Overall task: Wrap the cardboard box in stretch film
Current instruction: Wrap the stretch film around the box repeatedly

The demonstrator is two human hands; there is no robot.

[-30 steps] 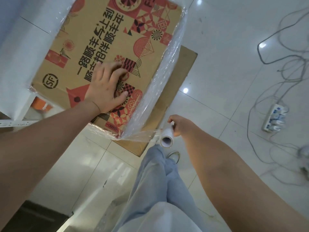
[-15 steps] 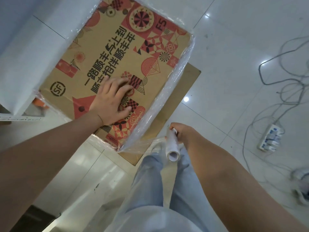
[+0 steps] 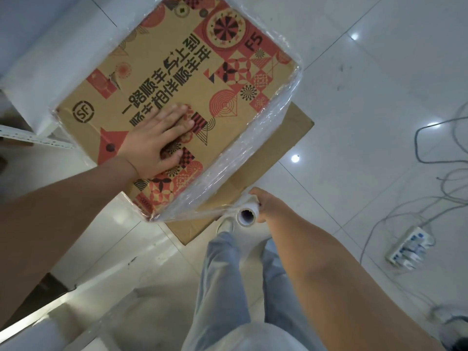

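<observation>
A brown cardboard box [image 3: 162, 79] with red and black printed patterns fills the upper left of the head view. My left hand [image 3: 158, 141] lies flat on its top face, fingers spread. Clear stretch film [image 3: 243, 153] covers the box's right side and runs from its near corner to a small white film roll [image 3: 247, 216]. My right hand [image 3: 260, 205] grips that roll just below and to the right of the near corner, its hollow core facing me.
A flat brown cardboard sheet [image 3: 283, 145] lies on the white tiled floor under the box. A white power strip [image 3: 407, 252] with grey cables [image 3: 430, 153] lies at the right. White shelving [image 3: 33, 64] stands at the left. My legs in light jeans [image 3: 222, 279] are below.
My right hand has carried the film roll to the right and turned it so its core faces me. The view has shifted, showing more of the box. My left hand has stayed flat on top.
</observation>
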